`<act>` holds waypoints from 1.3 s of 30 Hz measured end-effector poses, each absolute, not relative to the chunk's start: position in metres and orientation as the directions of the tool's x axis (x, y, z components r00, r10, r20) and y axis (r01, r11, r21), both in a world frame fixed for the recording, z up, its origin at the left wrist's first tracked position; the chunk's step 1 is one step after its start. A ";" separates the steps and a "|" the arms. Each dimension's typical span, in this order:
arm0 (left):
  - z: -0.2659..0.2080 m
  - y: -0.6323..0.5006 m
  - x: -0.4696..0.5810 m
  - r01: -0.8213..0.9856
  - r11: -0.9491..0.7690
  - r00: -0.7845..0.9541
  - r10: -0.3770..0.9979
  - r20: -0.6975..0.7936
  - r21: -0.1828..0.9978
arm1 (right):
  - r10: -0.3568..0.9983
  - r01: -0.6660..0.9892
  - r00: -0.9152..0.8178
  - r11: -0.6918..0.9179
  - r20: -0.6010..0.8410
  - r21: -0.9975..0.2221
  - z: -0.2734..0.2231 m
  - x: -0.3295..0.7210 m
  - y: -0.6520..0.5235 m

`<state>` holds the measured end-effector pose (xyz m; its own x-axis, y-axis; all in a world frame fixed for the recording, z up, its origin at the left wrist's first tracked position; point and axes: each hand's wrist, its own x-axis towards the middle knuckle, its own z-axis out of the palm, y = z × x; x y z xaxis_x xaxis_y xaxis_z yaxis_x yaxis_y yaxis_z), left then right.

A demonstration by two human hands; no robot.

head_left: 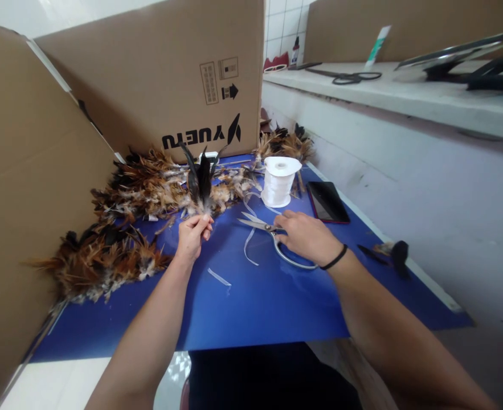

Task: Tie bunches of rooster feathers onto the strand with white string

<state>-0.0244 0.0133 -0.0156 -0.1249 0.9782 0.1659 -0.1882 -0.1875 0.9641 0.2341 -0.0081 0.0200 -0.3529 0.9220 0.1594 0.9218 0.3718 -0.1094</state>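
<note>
Between thumb and fingers, my left hand [195, 234] pinches a small bunch of black feathers [203, 185] by its pale fluffy base, tips pointing up. To the right, my right hand [306, 236] lies over the handles of the metal scissors [265, 225], with its fingers closed on them. The scissor blades point left and stand slightly apart. One large handle loop shows below the hand; the other is mostly covered. A spool of white ribbon [276, 188] stands upright just beyond the right hand. Its loose ribbon end [246, 245] curls down past the blades onto the blue tabletop.
Brown and black feathers [106, 262] are heaped along the left and back of the blue table [268, 313]. A cut ribbon piece [219, 277] lies in front. A dark phone [328, 201] rests at right, near loose feathers [399, 256]. Cardboard [148, 74] walls the back and left.
</note>
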 end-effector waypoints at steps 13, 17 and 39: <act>-0.021 0.016 -0.020 -0.136 -0.170 -0.095 0.983 0.158 0.976 | 0.712 0.738 -0.672 0.667 0.202 0.103 -0.010 0.177 -0.003; -0.020 0.017 -0.021 -0.165 -0.184 -0.114 0.979 0.166 0.969 | 0.728 0.749 -0.662 0.637 0.177 0.183 -0.010 0.162 0.004; -0.014 0.010 -0.020 -0.279 -0.100 0.016 0.994 0.109 0.955 | 0.815 0.673 -0.266 0.539 0.515 -0.507 0.014 0.161 0.025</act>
<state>-0.0200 0.0096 -0.0141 0.0158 0.9939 0.1088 -0.2788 -0.1001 0.9551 0.1607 0.0250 0.0135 -0.2660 0.8151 0.5147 0.6726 0.5394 -0.5066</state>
